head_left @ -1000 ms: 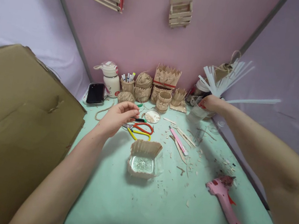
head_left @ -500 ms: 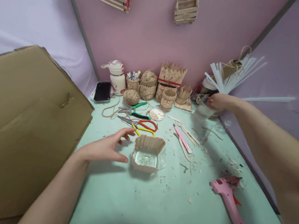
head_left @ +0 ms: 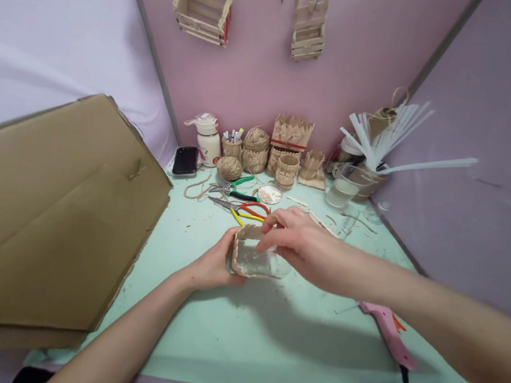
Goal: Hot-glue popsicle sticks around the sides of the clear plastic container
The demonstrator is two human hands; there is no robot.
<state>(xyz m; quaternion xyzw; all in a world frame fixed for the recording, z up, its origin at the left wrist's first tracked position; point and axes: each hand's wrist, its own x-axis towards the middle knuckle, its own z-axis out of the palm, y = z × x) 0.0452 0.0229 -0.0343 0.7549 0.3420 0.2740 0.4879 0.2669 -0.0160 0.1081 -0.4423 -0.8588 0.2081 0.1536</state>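
Near the middle of the table [head_left: 227, 338], the left hand [head_left: 213, 267] gripped the clear plastic container [head_left: 253, 259] by its left wall, fingers wrapped around it. The right hand [head_left: 304, 248] pinched its stick-clad far rim.

glue gun [head_left: 386, 325] part hidden by arm, cord cut off
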